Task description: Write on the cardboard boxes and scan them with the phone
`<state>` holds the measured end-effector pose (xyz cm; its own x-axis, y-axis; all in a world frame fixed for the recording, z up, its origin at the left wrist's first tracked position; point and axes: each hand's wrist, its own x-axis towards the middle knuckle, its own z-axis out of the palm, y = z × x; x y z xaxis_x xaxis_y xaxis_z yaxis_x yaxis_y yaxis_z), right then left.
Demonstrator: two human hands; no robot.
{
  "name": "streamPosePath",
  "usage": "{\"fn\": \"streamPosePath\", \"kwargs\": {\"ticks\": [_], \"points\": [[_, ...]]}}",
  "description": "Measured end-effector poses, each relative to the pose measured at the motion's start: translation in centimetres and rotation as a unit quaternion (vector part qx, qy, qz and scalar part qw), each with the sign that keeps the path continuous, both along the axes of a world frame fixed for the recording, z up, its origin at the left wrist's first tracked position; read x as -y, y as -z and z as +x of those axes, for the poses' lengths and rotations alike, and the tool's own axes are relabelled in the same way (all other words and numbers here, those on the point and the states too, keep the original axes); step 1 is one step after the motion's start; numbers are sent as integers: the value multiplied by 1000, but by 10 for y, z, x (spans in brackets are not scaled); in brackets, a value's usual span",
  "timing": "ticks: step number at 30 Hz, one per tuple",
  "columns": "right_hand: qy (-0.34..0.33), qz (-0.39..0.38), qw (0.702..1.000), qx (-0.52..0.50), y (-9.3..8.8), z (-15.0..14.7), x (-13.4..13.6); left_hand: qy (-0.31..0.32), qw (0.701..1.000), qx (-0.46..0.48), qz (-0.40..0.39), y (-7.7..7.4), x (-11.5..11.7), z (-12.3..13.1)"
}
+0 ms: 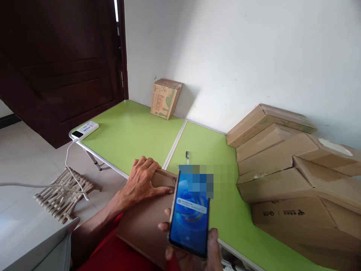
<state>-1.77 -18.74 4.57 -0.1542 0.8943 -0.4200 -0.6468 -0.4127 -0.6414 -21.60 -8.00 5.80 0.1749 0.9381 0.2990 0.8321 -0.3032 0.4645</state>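
A smartphone [188, 226] with a lit blue screen sits in my right hand [213, 246], whose fingers and thumb close round its lower sides. Blurred squares cover the upper part of the phone. My left hand [142, 178] grips the upper edge of a brown cardboard box [148, 226], fingers curled over the edge and thumb along the near face. The box leans by the front edge of the green table [126, 135], partly behind the phone. A pen [187, 156] lies on the table just beyond the phone.
Several cardboard boxes [276, 158] are piled at the right. A small printed carton [163, 99] stands against the wall. A white device [86, 130] lies at the table's left corner, with a cable [67, 154] hanging over a woven stool [64, 195].
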Motion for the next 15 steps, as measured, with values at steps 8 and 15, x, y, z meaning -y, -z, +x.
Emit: {"fn": "streamPosePath", "kwargs": {"ticks": [8,15], "points": [[220,21,930,295,55,79,-79,-7,1000,-11,2,-1,3,0],[200,-2,854,481,85,113,-115,5,1000,-2,6,-1,3,0]]}}
